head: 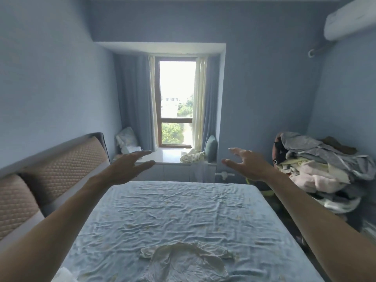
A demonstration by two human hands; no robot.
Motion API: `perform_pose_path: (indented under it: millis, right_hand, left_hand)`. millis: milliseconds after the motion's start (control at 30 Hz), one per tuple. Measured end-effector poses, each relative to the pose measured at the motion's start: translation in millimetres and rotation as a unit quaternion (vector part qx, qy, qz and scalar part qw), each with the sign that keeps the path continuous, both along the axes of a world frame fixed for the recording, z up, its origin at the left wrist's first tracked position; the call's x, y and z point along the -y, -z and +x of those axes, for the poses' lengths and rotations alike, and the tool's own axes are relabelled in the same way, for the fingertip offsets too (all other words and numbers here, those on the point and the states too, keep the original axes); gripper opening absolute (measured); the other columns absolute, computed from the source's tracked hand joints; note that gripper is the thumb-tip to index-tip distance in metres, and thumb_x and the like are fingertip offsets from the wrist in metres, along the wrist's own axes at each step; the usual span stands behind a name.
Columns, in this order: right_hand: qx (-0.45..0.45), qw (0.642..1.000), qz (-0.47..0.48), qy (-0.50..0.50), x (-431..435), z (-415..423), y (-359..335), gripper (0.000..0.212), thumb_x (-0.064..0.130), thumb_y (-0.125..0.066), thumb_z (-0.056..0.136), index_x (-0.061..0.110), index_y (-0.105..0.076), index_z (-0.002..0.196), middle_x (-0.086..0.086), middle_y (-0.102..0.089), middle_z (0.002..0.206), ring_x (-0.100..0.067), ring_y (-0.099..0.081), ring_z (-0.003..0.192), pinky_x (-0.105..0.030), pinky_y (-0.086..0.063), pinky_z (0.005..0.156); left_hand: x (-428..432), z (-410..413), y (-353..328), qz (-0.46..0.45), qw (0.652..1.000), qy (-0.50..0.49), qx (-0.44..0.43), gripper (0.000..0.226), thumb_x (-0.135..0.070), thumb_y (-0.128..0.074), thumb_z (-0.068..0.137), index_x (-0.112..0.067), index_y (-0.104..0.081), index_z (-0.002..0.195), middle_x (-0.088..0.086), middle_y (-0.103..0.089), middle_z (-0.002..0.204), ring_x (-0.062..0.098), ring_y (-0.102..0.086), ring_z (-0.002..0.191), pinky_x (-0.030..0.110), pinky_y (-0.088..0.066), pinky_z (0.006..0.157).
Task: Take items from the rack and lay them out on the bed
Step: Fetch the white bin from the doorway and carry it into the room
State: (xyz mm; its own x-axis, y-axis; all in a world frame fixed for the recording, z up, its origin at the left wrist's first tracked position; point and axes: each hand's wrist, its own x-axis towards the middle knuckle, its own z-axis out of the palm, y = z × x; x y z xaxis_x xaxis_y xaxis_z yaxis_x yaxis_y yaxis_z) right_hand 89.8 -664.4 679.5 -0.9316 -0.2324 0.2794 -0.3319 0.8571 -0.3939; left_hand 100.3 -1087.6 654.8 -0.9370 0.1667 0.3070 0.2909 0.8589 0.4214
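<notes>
The left hand [130, 165] is spread flat, fingers straight and slightly apart, holding nothing. The right hand [246, 165] is also empty, fingers splayed and a little bent, thumb out. Both hover on outstretched arms above the far end of the bed, touching neither the sheet nor each other.

The task's things lie in 2 places. 1 crumpled cream short-sleeved garment [189, 261] lies on the bed with its wrinkled pale blue sheet [162, 210] at 6 o'clock, close to the person, sleeves out to either side. The rest, a loose heap of grey, pink and cream clothes [317, 167], sits at 3 o'clock just beside the bed's right edge. The rack is hidden under the heap, so I cannot tell its shape.

The step in hand looks like the reach for the next item, with most of the task left. Turn both hands toward 3 o'clock and take only the top grey piece. Grip it at 2 spread points and lift straight up, since the heap looks slack and could slide. Lay it on bare sheet toward 12 o'clock, clear of the cream garment, and smooth it flat.

Beyond these, a quilted tan headboard [67, 165] runs along 9 o'clock and a wood-framed window [176, 102] stands at 12 o'clock.
</notes>
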Motion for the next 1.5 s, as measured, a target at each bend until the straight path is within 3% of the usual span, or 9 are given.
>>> perform_pose_path:
  millis: [133, 267, 333, 600, 833, 967, 1200, 1400, 1500]
  right_hand:
    - [-0.008, 1.000, 0.024, -0.004, -4.1, 15.4, -6.7, 0.100, 0.085, -0.049, 0.082, 0.021, -0.042, 0.158, -0.003, -0.048, 0.161, -0.024, -0.050, 0.143, -0.041, -0.039, 0.114]
    - [-0.021, 1.000, 0.016, 0.001, -9.9, 31.9, -16.0, 0.137, 0.110, -0.027, 0.054, 0.022, -0.042, 0.158, -0.001, -0.048, 0.161, -0.024, -0.050, 0.144, -0.040, -0.039, 0.114]
    - [-0.026, 1.000, 0.005, 0.004, -18.0, 37.2, -17.9, 0.148, 0.114, -0.022, 0.044, 0.023, -0.042, 0.158, -0.002, -0.049, 0.160, -0.023, -0.050, 0.144, -0.040, -0.038, 0.115]
    - [-0.029, 0.998, 0.012, 0.058, -79.4, 78.6, -16.8, 0.106, 0.090, -0.048, 0.079, 0.021, -0.041, 0.158, -0.003, -0.047, 0.162, -0.024, -0.048, 0.146, -0.047, -0.041, 0.117]
    - [-0.018, 0.981, 0.001, 0.192, -153.3, 153.5, -9.4, 0.105, 0.085, -0.050, 0.073, 0.021, -0.046, 0.156, -0.004, -0.059, 0.151, -0.022, -0.059, 0.135, -0.037, -0.046, 0.109]
    - [-0.022, 0.960, -0.012, 0.279, -197.5, 215.0, -10.5, 0.097, 0.079, -0.059, 0.078, 0.021, -0.047, 0.156, -0.007, -0.059, 0.151, -0.026, -0.058, 0.135, -0.038, -0.047, 0.107]
    - [-0.029, 0.905, -0.056, 0.422, -277.2, 356.2, -3.7, 0.100, 0.082, -0.057, 0.076, 0.021, -0.047, 0.155, -0.003, -0.052, 0.158, -0.018, -0.052, 0.142, -0.045, -0.043, 0.116]
    - [-0.040, 0.841, -0.066, 0.536, -344.8, 499.7, 3.1, 0.083, 0.068, -0.064, 0.091, 0.019, -0.046, 0.156, 0.001, -0.050, 0.159, -0.014, -0.049, 0.144, -0.037, -0.040, 0.117]
    - [-0.039, 0.810, -0.069, 0.581, -370.2, 564.9, 3.4, 0.082, 0.068, -0.063, 0.091, 0.023, -0.045, 0.157, 0.003, -0.049, 0.159, -0.014, -0.048, 0.145, -0.036, -0.039, 0.118]
  left_hand:
    - [-3.6, 19.6, -14.5, -0.035, 0.999, -0.003, -0.002, 0.036, -0.073, -0.049, 0.096, -0.061, -0.046, 0.129, 0.002, -0.054, 0.158, 0.025, -0.058, 0.139, 0.037, -0.040, 0.110]
    - [-5.8, 27.7, -21.2, -0.052, 0.998, -0.007, -0.035, 0.091, -0.095, -0.035, 0.083, -0.040, -0.048, 0.154, 0.000, -0.053, 0.159, 0.024, -0.058, 0.139, 0.044, -0.042, 0.112]
    - [-10.9, 30.3, -23.4, -0.042, 0.999, -0.004, -0.032, 0.086, -0.100, -0.031, 0.077, -0.051, -0.043, 0.147, -0.001, -0.053, 0.159, 0.024, -0.058, 0.138, 0.044, -0.044, 0.112]
    - [-74.1, 19.0, -21.2, -0.011, 0.996, 0.084, -0.029, 0.052, -0.099, -0.033, 0.081, -0.069, -0.041, 0.123, -0.006, -0.054, 0.158, 0.023, -0.058, 0.139, 0.051, -0.047, 0.115]
    - [-184.7, -0.9, -28.4, 0.027, 0.978, 0.202, -0.041, 0.087, -0.088, -0.044, 0.087, -0.029, -0.056, 0.151, -0.001, -0.058, 0.155, 0.023, -0.063, 0.131, 0.048, -0.050, 0.112]
    - [-264.4, -8.0, -25.6, 0.066, 0.954, 0.292, -0.028, 0.081, -0.084, -0.051, 0.087, -0.029, -0.060, 0.147, 0.000, -0.061, 0.152, 0.016, -0.063, 0.128, 0.041, -0.051, 0.107]
    - [-428.3, 28.7, -10.3, 0.109, 0.896, 0.431, 0.012, 0.062, -0.097, -0.049, 0.075, -0.060, -0.060, 0.123, -0.009, -0.068, 0.140, 0.015, -0.067, 0.123, 0.046, -0.053, 0.109]
    - [-600.9, 108.2, 1.7, 0.090, 0.829, 0.550, 0.031, 0.060, -0.080, -0.058, 0.088, -0.044, -0.063, 0.135, -0.009, -0.069, 0.135, 0.008, -0.070, 0.116, 0.024, -0.053, 0.103]
    - [-677.8, 150.0, 3.2, 0.091, 0.803, 0.586, 0.058, 0.057, -0.096, -0.054, 0.076, -0.065, -0.056, 0.124, -0.005, -0.069, 0.139, 0.015, -0.070, 0.121, 0.044, -0.055, 0.109]
